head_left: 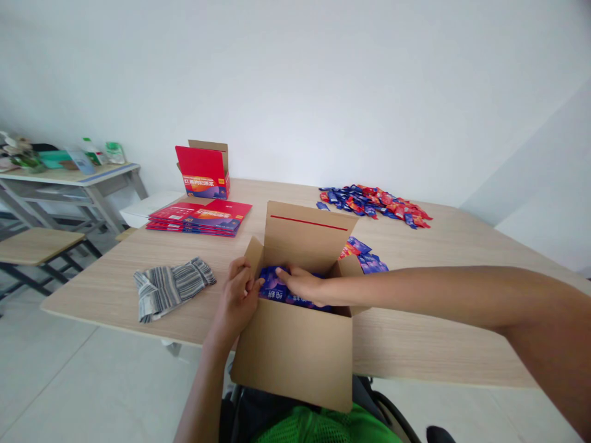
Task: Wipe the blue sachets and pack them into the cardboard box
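An open brown cardboard box (295, 351) stands at the table's near edge, its flaps up. Blue packets (277, 289) fill its inside. My left hand (237, 292) rests at the box's left rim, its fingers curled against the blue packets. My right hand (302, 284) reaches into the box from the right, fingers lying flat on top of the packets. Whether either hand grips a packet is unclear.
A heap of red and blue packets (376, 205) lies at the far right, with more packets (364, 252) behind the box. Flat red cartons (201, 216) and an upright open red carton (204, 169) sit far left. A striped cloth (170, 286) lies left of the box. A side table (69, 175) stands beyond.
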The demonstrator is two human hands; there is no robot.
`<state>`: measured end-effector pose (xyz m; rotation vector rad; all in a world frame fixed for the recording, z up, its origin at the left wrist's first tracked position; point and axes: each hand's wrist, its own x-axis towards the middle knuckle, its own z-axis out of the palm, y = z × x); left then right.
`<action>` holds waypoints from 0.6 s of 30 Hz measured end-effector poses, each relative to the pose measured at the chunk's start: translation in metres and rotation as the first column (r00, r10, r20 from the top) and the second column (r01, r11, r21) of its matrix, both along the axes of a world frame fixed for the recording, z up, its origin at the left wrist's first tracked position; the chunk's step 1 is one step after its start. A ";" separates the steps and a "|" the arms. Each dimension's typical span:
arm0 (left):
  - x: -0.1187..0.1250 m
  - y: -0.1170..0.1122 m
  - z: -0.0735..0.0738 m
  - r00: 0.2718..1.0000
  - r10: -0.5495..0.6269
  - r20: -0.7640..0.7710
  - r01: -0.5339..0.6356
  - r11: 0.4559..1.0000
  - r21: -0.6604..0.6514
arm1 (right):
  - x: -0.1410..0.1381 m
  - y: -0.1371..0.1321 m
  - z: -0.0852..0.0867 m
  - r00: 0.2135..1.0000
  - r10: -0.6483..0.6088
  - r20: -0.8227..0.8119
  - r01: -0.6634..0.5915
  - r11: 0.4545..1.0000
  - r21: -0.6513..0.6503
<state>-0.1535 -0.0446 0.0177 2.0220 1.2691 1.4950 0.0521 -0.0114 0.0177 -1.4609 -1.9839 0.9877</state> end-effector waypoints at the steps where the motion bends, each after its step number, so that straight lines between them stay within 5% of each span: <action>1: 0.000 0.000 -0.001 1.000 0.001 -0.004 -0.001 1.000 0.001 | 0.001 -0.003 0.002 0.999 0.026 0.028 -0.026 1.000 0.008; 6: 0.000 0.001 -0.003 1.000 -0.002 -0.009 0.002 1.000 0.014 | 0.003 -0.004 0.020 0.950 0.271 0.153 -0.283 0.957 0.061; 10: 0.000 0.001 -0.002 1.000 0.016 -0.008 -0.016 0.999 0.041 | 0.004 0.012 0.027 0.710 0.571 0.412 -0.625 0.781 -0.006; 13: 0.000 0.002 -0.001 1.000 0.013 -0.013 -0.012 0.999 0.040 | 0.012 0.025 0.028 0.588 0.661 0.465 -0.706 0.701 -0.104; 18: 0.000 0.001 0.001 1.000 0.018 -0.013 -0.018 0.999 0.051 | 0.029 0.031 0.029 0.646 0.593 0.480 -0.653 0.756 -0.054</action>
